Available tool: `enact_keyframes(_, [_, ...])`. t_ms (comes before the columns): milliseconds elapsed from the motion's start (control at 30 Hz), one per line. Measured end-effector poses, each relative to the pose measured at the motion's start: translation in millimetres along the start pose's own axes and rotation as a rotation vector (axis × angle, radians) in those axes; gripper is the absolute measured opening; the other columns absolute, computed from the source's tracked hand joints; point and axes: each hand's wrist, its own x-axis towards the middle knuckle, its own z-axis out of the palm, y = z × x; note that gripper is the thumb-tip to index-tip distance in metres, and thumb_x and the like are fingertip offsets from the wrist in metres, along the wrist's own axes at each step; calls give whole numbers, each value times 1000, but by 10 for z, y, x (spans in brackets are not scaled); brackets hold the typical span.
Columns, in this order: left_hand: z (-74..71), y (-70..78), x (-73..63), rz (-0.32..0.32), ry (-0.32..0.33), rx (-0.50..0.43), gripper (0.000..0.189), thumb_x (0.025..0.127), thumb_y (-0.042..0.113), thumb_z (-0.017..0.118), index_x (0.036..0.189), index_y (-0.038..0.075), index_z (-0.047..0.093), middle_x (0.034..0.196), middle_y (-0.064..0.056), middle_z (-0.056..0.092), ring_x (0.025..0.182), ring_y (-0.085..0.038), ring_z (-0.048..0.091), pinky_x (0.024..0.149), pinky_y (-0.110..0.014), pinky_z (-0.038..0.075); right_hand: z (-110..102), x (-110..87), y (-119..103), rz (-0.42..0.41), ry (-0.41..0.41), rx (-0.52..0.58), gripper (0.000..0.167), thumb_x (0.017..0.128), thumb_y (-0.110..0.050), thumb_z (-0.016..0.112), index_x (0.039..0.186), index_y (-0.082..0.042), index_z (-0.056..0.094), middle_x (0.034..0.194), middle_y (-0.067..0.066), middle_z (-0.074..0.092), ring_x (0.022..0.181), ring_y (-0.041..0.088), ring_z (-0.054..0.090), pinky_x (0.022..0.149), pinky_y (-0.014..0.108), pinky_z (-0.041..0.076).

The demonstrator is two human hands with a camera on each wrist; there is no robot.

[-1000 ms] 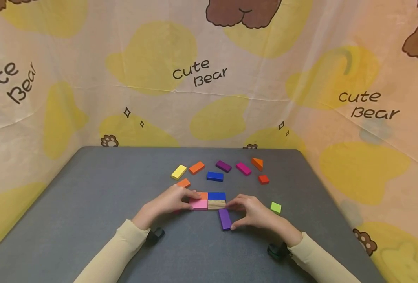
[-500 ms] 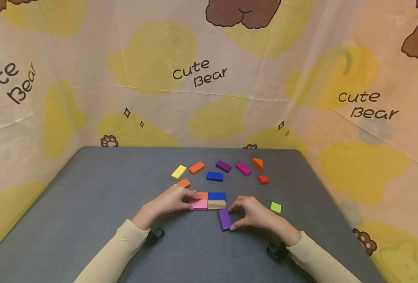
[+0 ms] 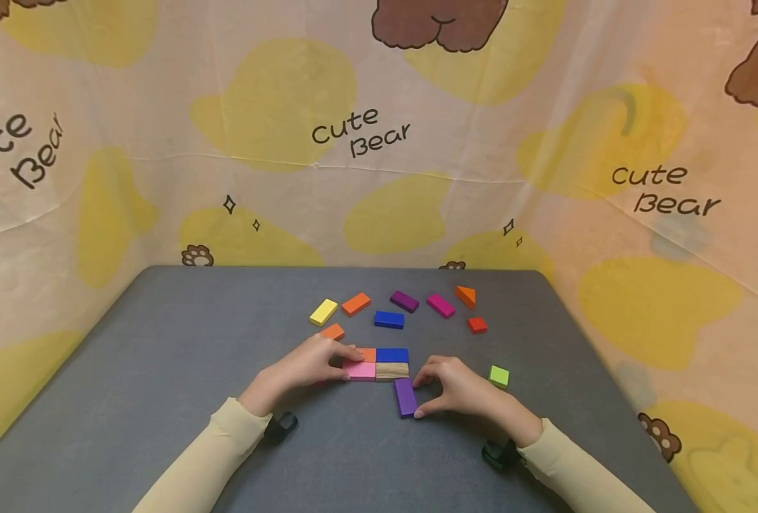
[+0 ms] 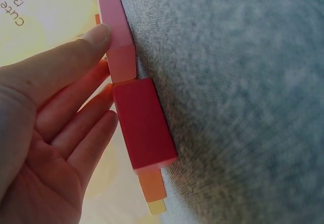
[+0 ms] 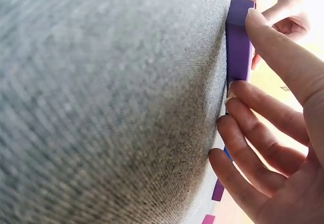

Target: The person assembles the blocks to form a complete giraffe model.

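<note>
My left hand [image 3: 308, 367] rests at the left end of a flat two-by-two group of blocks: an orange block [image 3: 369, 355], a blue block [image 3: 392, 355], a pink block [image 3: 361, 371] and a wood-grain block [image 3: 392, 370]. In the left wrist view its thumb touches the pink block, with the fingers fairly straight; a red block [image 4: 144, 125] lies just beside them, mostly covered in the head view. My right hand [image 3: 459, 388] pinches a purple block [image 3: 405, 397] lengthwise between thumb and index finger. That block lies slanted on the table, just below the wood-grain one.
Behind the group lie loose yellow [image 3: 323, 312], orange [image 3: 356, 304], dark purple [image 3: 405, 301], blue [image 3: 389, 320] and magenta [image 3: 441, 306] blocks. An orange triangle [image 3: 466, 296], a red block [image 3: 477, 325] and a green block [image 3: 499, 376] lie rightward on the grey table [image 3: 225, 320].
My right hand's index finger has drawn back from the wood-grain block toward the purple one. The purple block has shifted very slightly left. My left hand stays where it was.
</note>
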Motion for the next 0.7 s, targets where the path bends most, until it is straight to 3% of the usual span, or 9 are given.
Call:
enact_keyframes(400, [2,-6,0,11,5,5,38,80,21,76,118,21,69,123,3,65,121,-13,56,95,-33,49,16,-4,3,-12,2,-32,43,69,-53,78,98,-22,71,94,-9,64,87,8,57,78,28,48])
enact_keyframes(700, [0,3,-2,5,0,9,39,81,22,75,119,21,68,123,3,64,121,-14,56,96,-34,49,39,-7,-43,-11,24,-125,35,67,-57,77,84,-28,68,85,-16,60,82,5,50,70,24,43])
